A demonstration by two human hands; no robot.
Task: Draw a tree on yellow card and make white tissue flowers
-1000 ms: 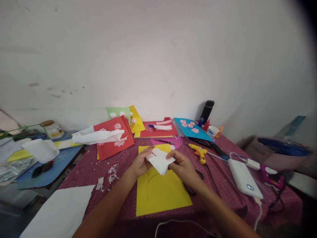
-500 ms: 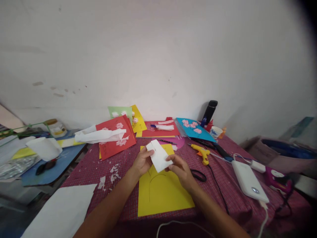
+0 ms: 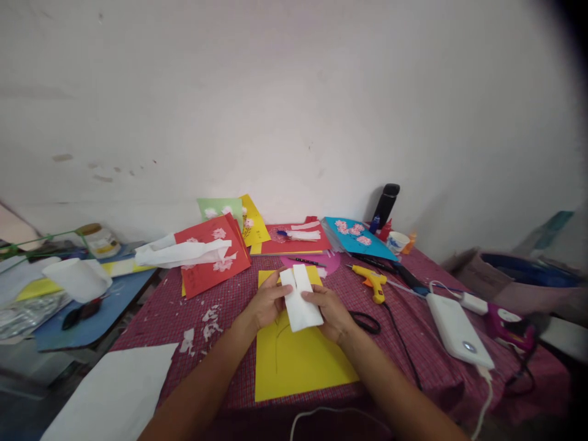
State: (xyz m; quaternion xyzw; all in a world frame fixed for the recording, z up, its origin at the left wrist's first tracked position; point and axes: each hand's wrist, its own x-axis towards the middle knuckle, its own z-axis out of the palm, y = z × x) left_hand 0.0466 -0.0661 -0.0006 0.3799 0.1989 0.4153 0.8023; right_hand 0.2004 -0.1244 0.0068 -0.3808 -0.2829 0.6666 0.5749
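Observation:
Between my two hands is a folded piece of white tissue paper (image 3: 301, 309), with a slit running down from its top edge. My left hand (image 3: 269, 300) pinches its left side, thumb in front and fingers behind. On the right side my right hand (image 3: 328, 309) grips it the same way, the thumb near the slit. Below them lies a yellow sheet of paper (image 3: 303, 367) with dark curved lines drawn on it; my hands and the tissue hide part of its upper half.
A yellow glue gun (image 3: 374, 282) and a white power bank (image 3: 459, 331) lie to the right. Behind are red cards (image 3: 206, 275) and a blue card (image 3: 367, 239) with pink blossoms. White scraps (image 3: 211, 321) lie left, a black bottle (image 3: 386, 205) by the wall.
My right hand has moved from the tissue's lower corner up to its right side. The tissue has turned more upright and come slightly lower, its slit now showing clearly.

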